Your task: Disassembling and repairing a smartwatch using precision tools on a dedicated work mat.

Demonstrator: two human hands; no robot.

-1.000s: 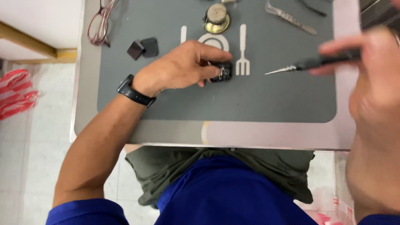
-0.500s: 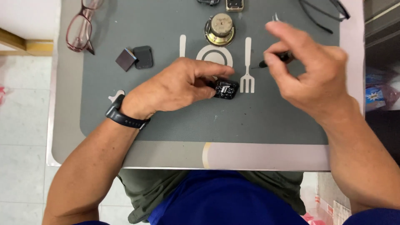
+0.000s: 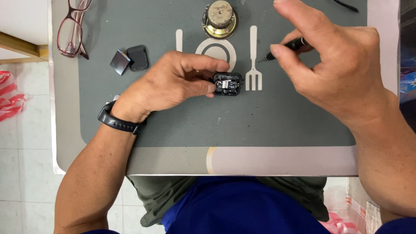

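Head view: left hand (image 3: 167, 84) flat on the grey mat (image 3: 182, 125), thumb and forefinger closed lightly around the left end of a small black opened device (image 3: 227, 84), pinning it just beyond the fingertips (image 3: 211, 88); right hand (image 3: 336, 65) raised above the mat, fingers curled shut on a thin black screwdriver (image 3: 286, 47), tip aimed down-left, just right of the device and apart from it; beyond the left fingers, a round brass speaker (image 3: 220, 19); left of the knuckles, 2 small dark parts (image 3: 130, 60) and red-framed glasses (image 3: 71, 30).
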